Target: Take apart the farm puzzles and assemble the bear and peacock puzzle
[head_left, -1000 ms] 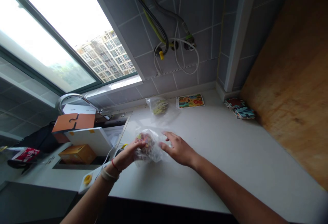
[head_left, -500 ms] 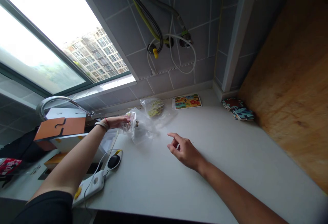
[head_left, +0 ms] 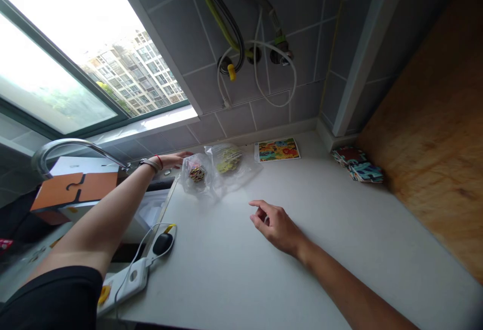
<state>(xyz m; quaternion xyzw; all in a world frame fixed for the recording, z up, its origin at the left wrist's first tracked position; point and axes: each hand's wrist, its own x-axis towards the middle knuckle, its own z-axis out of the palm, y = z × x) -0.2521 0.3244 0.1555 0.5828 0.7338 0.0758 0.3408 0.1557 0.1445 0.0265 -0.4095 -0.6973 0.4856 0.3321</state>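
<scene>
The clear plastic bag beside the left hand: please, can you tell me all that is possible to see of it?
This small, transparent plastic bag is crumpled and loosely bunched around a clump of dark, orange and yellow pieces; what they are is hard to tell. It lies on the pale countertop, beside the fingers of the left hand, though contact cannot be told. Its right side appears to touch a second clear bag.
</scene>
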